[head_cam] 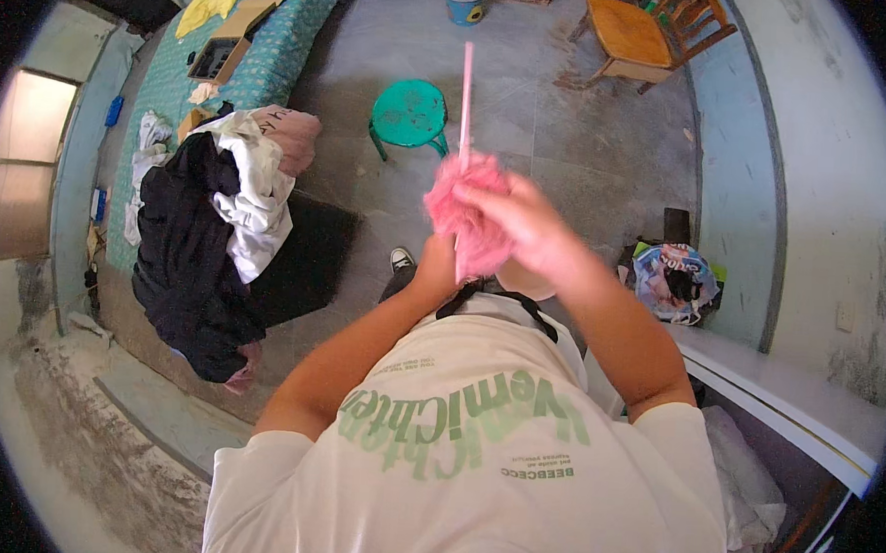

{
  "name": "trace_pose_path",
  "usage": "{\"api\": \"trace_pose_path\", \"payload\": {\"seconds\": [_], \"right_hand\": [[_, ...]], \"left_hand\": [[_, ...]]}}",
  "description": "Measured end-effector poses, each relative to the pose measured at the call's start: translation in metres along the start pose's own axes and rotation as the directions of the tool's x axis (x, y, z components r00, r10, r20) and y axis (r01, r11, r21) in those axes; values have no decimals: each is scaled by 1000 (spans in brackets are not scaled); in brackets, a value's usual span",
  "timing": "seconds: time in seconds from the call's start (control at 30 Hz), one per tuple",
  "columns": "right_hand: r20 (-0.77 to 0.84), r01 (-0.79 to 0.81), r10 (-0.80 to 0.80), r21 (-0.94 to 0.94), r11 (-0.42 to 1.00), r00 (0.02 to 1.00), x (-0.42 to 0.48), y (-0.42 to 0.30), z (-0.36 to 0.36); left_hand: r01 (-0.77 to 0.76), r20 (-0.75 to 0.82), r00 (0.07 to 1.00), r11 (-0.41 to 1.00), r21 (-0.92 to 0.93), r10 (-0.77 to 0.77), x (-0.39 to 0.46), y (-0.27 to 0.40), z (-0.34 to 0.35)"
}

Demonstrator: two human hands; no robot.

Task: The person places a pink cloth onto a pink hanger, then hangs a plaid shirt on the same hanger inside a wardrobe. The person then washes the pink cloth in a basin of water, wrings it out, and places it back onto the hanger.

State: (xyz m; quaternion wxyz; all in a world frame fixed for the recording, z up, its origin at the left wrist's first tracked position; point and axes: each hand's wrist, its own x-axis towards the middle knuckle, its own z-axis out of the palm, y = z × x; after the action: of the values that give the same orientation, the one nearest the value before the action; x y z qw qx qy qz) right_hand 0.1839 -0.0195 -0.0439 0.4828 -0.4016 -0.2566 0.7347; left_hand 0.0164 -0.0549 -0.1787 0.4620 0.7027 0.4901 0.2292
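Observation:
A slim pink rod (467, 90) stands out in front of my body, its lower part wrapped by a crumpled pink cloth (469, 210). My right hand (521, 220), blurred, is closed around the cloth from the right, thumb across its front. Below the cloth, my left hand (438, 261) grips near the rod's lower end; most of its fingers are hidden behind the cloth. Beneath my right forearm shows part of a pale round object (529, 282), perhaps a basin.
A green stool (409, 113) stands ahead, with a blue bucket (463, 3) beyond it. A wooden chair (636, 39) is at far right. Clothes (188, 263) are heaped at left, beside a bed (160, 74) bearing an open cardboard box (225, 51). A printed bag (672, 281) sits by the right wall.

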Motion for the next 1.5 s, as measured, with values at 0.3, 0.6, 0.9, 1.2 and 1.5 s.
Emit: {"api": "trace_pose_path", "payload": {"seconds": [0.3,0.6,0.9,1.2,1.5], "right_hand": [[-125,269,-264,25,963,956,61,-94,-9],[-29,-134,132,-61,989,991,19,-2,5],[331,-76,61,31,997,942,15,-19,-36],[61,233,-245,-592,772,968,21,31,-17],[430,369,-633,-899,-236,644,10,23,-10]], "left_hand": [[-116,-24,993,993,-20,115,5,-3,10],[-245,-177,960,955,-170,215,12,-1,9],[14,84,996,891,-453,27,12,12,2],[-264,166,941,946,-189,296,34,7,-32],[483,396,863,744,-462,-314,15,109,-114]]}}
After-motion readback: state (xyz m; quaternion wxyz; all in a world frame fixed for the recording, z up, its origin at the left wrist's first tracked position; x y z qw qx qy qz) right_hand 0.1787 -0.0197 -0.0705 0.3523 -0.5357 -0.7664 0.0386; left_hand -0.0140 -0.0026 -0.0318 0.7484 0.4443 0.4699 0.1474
